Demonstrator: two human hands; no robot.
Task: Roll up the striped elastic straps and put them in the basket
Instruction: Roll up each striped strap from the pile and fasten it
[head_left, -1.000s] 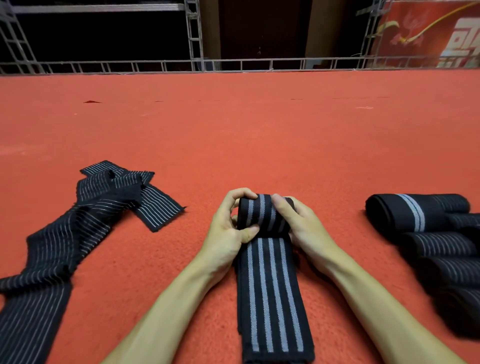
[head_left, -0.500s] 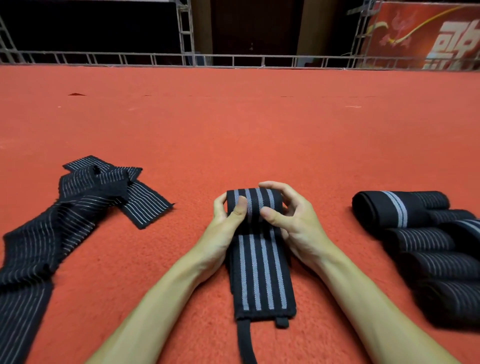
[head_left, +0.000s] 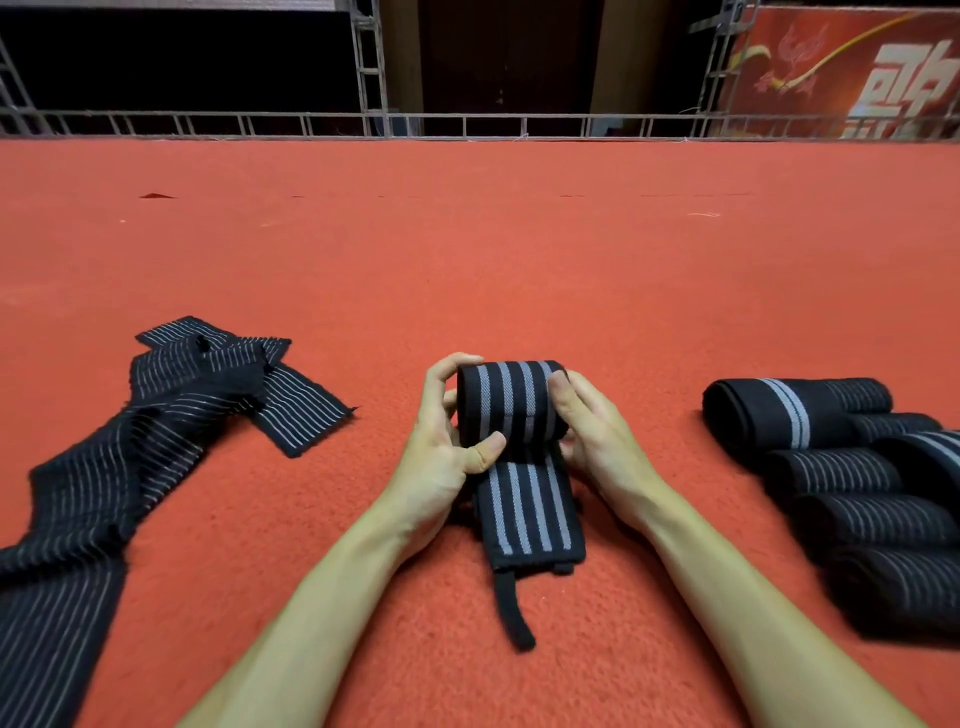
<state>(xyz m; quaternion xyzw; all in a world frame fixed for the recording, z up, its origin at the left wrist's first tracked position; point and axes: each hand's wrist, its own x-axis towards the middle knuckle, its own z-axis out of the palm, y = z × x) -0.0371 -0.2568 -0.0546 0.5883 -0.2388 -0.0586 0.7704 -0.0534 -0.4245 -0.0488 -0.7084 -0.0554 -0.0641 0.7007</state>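
Since 0.5 s earlier the roll (head_left: 511, 402) had got fatter & the flat tail (head_left: 530, 512) shorter, w/ the thin end tab (head_left: 511, 608) now fully on show nearest the person. Tail lay flat on the red carpet (head_left: 519, 260) betw. the forearms, running away to the roll at approx. centre. Left hand (head_left: 441, 452) gripped the roll's left end, fingers curled round the far side, thumb pressed on the front where tail meets roll. Right hand (head_left: 597, 436) wrapped round the right end, one digit on top, the rest curled under. So both hands were closed on the strap, not spread. To the right, near the right forearm but apart from it, rolled straps (head_left: 852, 483) lay side by side, touching; those looked done re rolling. To the left, unrolled straps (head_left: 156, 415) sprawled in a loose heap, at least two, exact no. can't tell. Basket not in view, so nothing seen as put away. Judged approx. midway: this strap nearly rolled, only short tail + tab left, then the left heap, then all rolls into the basket. Far off, a metal railing (head_left: 467, 124) edged the carpet, w/ a red banner (head_left: 857, 67) far right.
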